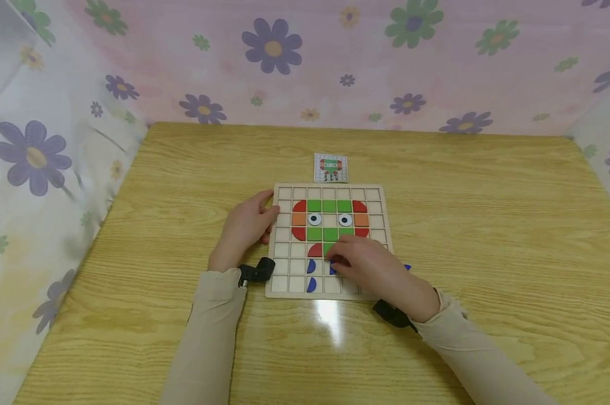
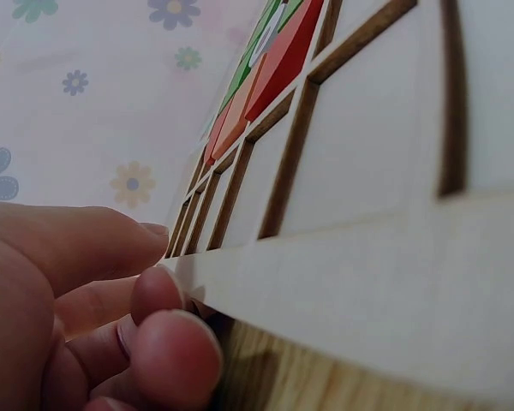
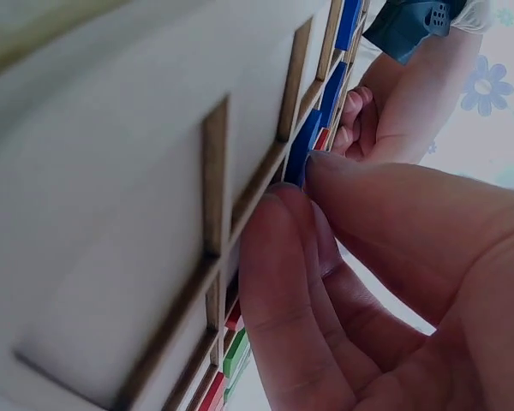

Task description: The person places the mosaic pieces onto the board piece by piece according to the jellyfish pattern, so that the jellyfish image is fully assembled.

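A wooden grid board [image 1: 283,284] lies on the table with coloured pieces in its cells. Red, green and orange pieces and two eye discs [image 1: 345,220] make a wide shape in its upper half. Below are a red quarter-circle [image 1: 315,250] and blue half-circles [image 1: 311,285] in the left cells. My right hand [image 1: 370,264] pinches another blue half-circle [image 3: 301,147] between thumb and fingers, right at a lower-middle cell. It covers the board's lower right. My left hand [image 1: 246,228] holds the board's left edge, its fingertips [image 2: 178,355] at the rim.
A small picture card [image 1: 330,167] with a similar coloured figure lies just behind the board. Something blue [image 1: 407,267] shows past my right wrist, mostly hidden. Dark wrist cameras [image 1: 256,271] sit on both arms. Flowered cloth [image 1: 305,67] stands behind the wooden table [image 1: 183,349].
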`<state>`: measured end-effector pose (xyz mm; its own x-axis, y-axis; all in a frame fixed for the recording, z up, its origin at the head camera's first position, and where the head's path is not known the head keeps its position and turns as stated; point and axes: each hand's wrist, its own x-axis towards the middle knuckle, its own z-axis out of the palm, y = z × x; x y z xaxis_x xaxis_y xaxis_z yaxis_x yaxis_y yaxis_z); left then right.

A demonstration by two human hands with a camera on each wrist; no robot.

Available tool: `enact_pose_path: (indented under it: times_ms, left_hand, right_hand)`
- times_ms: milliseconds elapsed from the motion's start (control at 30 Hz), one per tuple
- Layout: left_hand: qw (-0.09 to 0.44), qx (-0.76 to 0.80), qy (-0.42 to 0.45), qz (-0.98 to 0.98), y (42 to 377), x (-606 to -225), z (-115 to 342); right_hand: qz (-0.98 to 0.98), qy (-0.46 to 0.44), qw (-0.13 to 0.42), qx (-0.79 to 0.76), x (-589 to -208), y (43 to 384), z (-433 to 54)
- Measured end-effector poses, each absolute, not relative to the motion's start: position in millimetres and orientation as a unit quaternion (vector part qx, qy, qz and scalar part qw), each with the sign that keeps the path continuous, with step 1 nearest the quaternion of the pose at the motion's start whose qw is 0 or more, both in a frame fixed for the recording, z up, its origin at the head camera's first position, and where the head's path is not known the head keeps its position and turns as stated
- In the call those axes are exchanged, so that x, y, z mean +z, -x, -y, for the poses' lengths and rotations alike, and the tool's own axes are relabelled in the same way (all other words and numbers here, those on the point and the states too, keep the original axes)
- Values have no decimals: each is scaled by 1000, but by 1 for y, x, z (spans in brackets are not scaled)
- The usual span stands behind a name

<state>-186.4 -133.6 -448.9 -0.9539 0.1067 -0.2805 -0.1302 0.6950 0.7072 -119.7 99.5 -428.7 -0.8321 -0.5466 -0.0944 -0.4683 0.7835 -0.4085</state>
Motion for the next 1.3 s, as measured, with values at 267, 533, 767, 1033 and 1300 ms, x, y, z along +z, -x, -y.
enact_pose_path:
  times_ms: [267, 533, 767, 1033, 1300]
  left_hand:
    - [147, 385, 2, -911, 187, -449, 134]
    - [152, 383, 7, -911, 187, -447, 133]
    - [160, 383, 17, -910, 187, -447, 133]
    - [157, 382, 12, -911, 188, -448, 133]
    - [153, 385, 12, -910, 188, -449, 132]
  right_hand:
    - [-939, 264, 114, -188, -429, 120, -99]
    - [-932, 289, 99, -194, -430, 118, -101]
    - [-927, 301, 112, -193, -427, 117, -102]
    - [-924, 312, 114, -192, -427, 117, -103]
    - [-922, 325, 118, -174, -426, 117, -103]
